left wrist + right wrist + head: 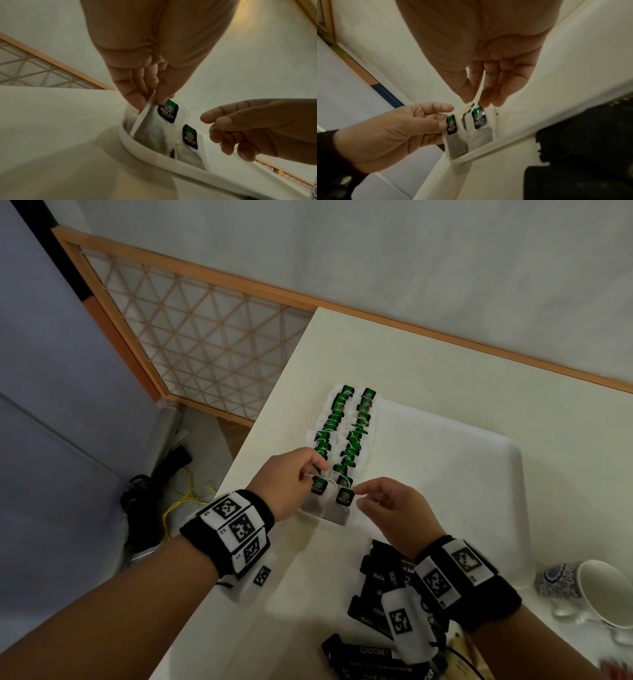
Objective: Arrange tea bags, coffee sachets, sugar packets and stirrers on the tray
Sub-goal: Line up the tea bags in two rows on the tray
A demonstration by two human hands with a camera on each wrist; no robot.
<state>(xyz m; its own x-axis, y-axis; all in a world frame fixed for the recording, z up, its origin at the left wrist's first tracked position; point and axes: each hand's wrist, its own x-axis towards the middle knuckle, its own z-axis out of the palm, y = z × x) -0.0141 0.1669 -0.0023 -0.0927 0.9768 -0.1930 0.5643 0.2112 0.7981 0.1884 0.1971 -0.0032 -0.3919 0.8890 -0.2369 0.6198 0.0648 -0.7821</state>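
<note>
A white tray [462,474] lies on the white table, with two rows of green-tagged tea bags [342,433] along its left side. My left hand [310,472] pinches the top corner of the nearest tea bag [154,129] of the left row between thumb and forefinger and holds it tilted against the tray rim [154,158]. My right hand [358,496] hovers just over the nearest tea bag [479,119] of the right row with thumb and fingers slightly apart, holding nothing. Black coffee sachets [376,577] lie heaped under my right wrist.
A patterned cup [603,594] stands at the right beside the tray's near corner. The table's left edge runs close to the tea bag rows. Beyond that edge are a wooden lattice screen [205,337] and cables on the floor [164,491].
</note>
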